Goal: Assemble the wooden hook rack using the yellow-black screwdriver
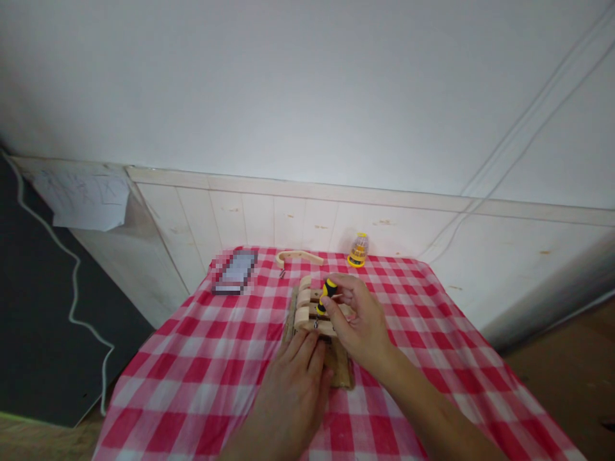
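My right hand (361,323) grips a small yellow and black screwdriver (328,289), its tip pointing down at the nearest of several curved pale wooden hooks (302,315). A screw seems to stand under the tip, but it is too small to be sure. The hooks sit side by side across a brown wooden board (344,371). My left hand (294,387) lies with fingers stretched out over the board's near left part, fingertips against the nearest hook. Further back, a loose wooden hook (307,257) rests on the cloth, with small dark screws (282,273) close to it.
A red and white checked tablecloth (192,390) covers the table. At the back left lies a blurred phone-like device (235,272). A yellow-capped clear case of driver bits (358,251) stands at the back by the white panelled wall (288,221). A white cable (74,275) hangs at left.
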